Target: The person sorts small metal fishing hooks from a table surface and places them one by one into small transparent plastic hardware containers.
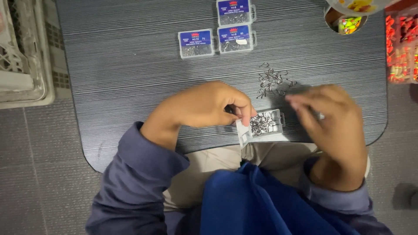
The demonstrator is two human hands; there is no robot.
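The left hand (209, 104) pinched the open box (260, 124) at the table's (130, 65) near edge; the right hand (335, 117) hovered loose. Steadying the box would keep hooks (272, 80) from spilling.

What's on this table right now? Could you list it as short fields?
Surface: dark grey tabletop
Left hand: steadies the open clear box of small metal hooks
Right hand: hovers blurred beside that box; grip unclear
Loose hooks: small pile just beyond the box
Closed boxes: three, blue-labelled, at far edge
Right edge: tray of orange floats
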